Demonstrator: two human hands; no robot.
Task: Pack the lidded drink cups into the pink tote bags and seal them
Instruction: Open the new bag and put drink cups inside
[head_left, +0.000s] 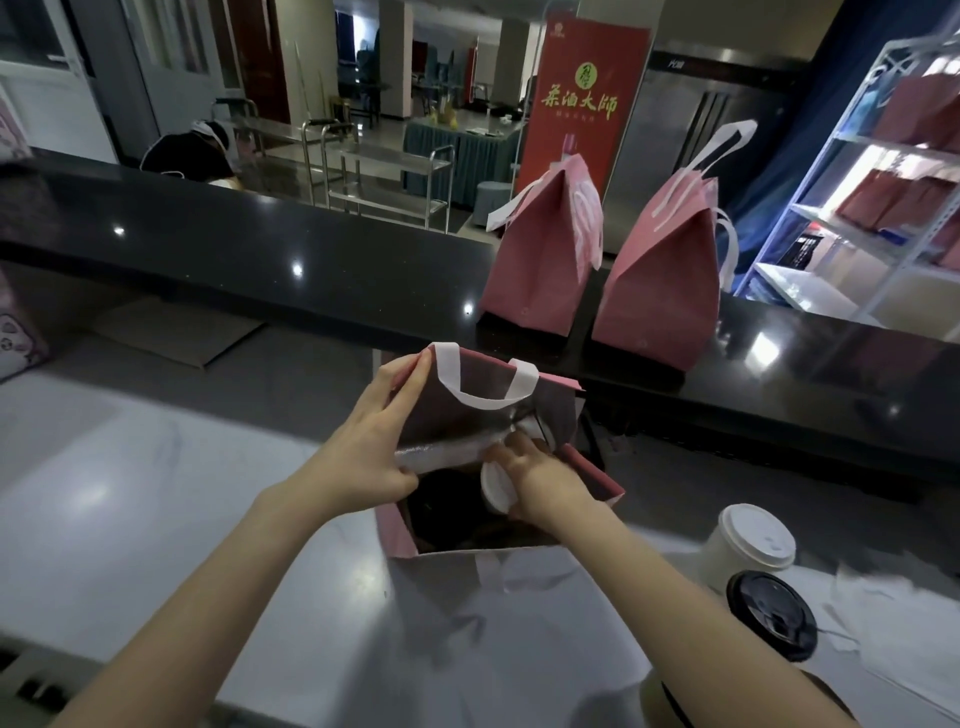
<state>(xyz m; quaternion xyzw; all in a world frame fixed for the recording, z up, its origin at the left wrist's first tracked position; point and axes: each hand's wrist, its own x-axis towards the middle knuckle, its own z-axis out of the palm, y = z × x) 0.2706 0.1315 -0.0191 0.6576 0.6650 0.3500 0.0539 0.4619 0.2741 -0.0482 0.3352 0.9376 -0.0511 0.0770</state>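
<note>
An open pink tote bag (524, 574) with white handles stands on the pale counter in front of me. My left hand (371, 447) pinches its far-left rim and holds the mouth open. My right hand (540, 480) reaches inside the bag and grips a cup with a white lid (496, 488). To the right stand a white-lidded cup (756, 540) and a black-lidded cup (771, 621). Two closed pink tote bags (540, 260) (665, 280) stand on the raised black ledge behind.
The black ledge (260, 260) runs across just behind the open bag. Crumpled white material (883, 608) lies at the right of the counter. A white shelf rack (878, 208) with more pink bags stands far right. A red banner (579, 104) is behind the ledge.
</note>
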